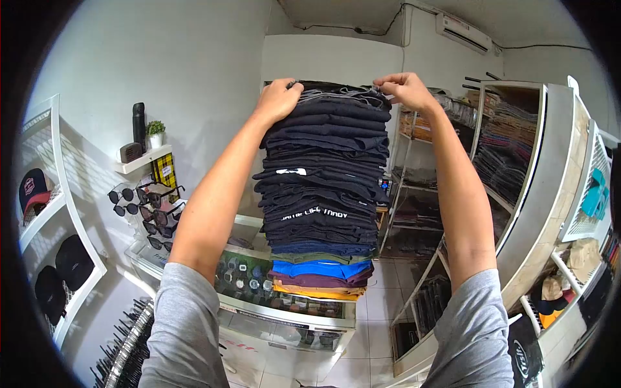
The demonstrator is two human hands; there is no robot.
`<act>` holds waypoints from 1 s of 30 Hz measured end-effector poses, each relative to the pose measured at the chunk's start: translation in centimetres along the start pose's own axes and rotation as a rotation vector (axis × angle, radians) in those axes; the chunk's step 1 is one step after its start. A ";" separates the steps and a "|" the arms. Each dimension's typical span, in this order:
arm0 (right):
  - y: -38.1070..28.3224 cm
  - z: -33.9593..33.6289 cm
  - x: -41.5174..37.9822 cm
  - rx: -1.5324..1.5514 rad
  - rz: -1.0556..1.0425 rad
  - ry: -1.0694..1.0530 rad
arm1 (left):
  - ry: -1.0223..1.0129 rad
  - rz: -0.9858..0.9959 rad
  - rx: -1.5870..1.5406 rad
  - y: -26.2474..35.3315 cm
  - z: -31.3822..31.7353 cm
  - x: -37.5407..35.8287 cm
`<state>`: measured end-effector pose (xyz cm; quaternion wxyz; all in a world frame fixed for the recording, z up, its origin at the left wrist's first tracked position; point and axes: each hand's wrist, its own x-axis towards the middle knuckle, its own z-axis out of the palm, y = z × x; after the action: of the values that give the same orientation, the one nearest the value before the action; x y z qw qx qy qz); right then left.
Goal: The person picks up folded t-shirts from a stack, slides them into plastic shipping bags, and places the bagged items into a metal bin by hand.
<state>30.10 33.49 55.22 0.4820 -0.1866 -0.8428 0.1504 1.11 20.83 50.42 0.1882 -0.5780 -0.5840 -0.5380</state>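
Observation:
A tall stack of folded clothes (323, 152) stands on a glass display case (291, 322). Most of its layers are black or dark, with green, blue, maroon and yellow ones at the bottom. On top lies a dark folded garment (343, 94) with grey cords along its front. My left hand (280, 99) is closed on that garment's left corner, fingers curled over the edge. At the opposite corner, my right hand (406, 91) pinches the same garment between thumb and fingers.
Watches (246, 273) lie inside the case. Sunglasses (147, 210) hang on a stand at left, near a shelf with a small plant (155, 132). Caps (35, 191) sit on a white rack far left. Shelves of folded clothes (508, 149) line the right side.

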 end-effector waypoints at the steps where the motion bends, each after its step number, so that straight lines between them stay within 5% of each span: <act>1: 0.0 -0.2 0.1 0.000 -0.001 0.003 | 0.038 0.002 -0.002 0.2 0.0 -0.1; 13: -1.1 2.0 -0.3 -0.638 -0.205 0.177 | -0.023 -0.032 0.002 0.8 -0.3 0.2; 17: -2.9 2.9 -0.2 -0.617 -0.118 0.236 | -0.078 0.048 -0.041 0.7 -0.7 0.2; 30: -4.1 4.5 1.5 -0.464 -0.385 0.758 | -0.004 0.284 -0.040 1.7 -2.3 -1.6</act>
<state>24.79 30.22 55.96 0.7196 -0.1716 -0.6385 -0.2122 2.06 17.70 50.54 0.2497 -0.6595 -0.4858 -0.5165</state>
